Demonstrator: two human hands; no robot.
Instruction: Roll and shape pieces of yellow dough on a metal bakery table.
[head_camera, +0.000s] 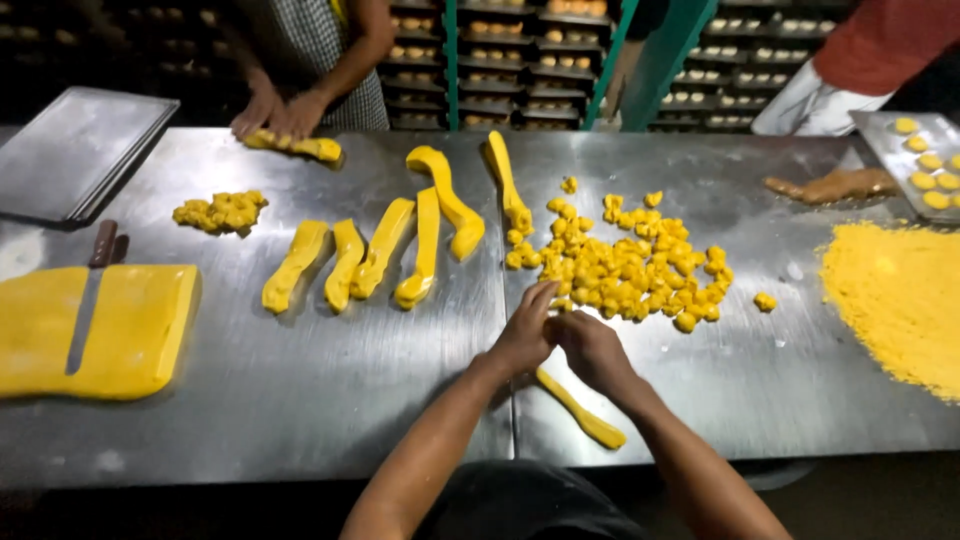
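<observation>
My left hand (525, 328) and my right hand (592, 347) meet over the steel table (300, 390), both gripping the far end of a long yellow dough rope (585, 412) that trails back toward me. Just beyond my fingers lies a heap of small yellow dough pieces (625, 265). Several thick dough strips (385, 245) lie side by side to the left of the heap.
A big yellow dough slab (135, 330) with a knife (88, 300) on it sits at left, below an empty tray (75, 150). Another person's hands (275, 112) roll dough at the far edge. A yellow crumb pile (895, 290) and a tray of rounds (925, 160) are at right.
</observation>
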